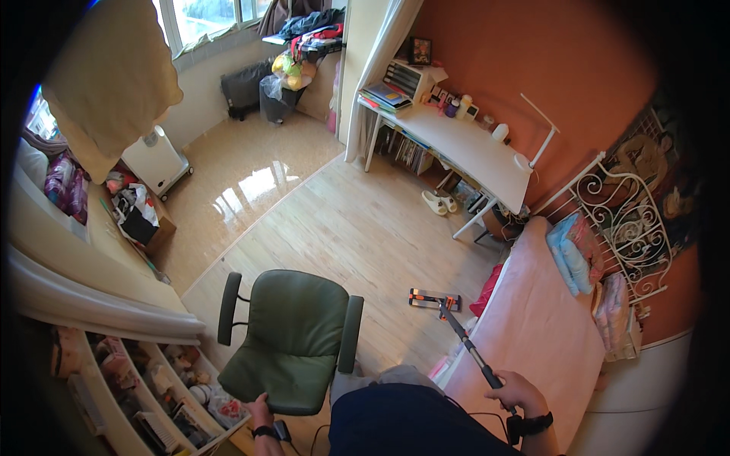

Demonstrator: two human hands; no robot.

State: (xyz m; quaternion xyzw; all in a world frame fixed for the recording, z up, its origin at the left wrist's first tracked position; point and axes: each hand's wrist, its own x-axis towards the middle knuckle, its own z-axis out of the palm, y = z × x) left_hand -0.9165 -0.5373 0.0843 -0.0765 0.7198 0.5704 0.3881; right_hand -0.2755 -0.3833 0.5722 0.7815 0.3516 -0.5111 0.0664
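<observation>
Head view: mop (472, 350), pale floor (327, 220), orange wall (525, 53).

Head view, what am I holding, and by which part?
Your right hand holds the flat mop by its upper handle. Your left hand is at the seat edge of the green chair; grip unclear.

My long mop (473, 352) tilts, its flat head (black with orange bits) down on the pale floor (327, 220). The green chair (295, 327) stands upright at my left, seat toward me.
</observation>
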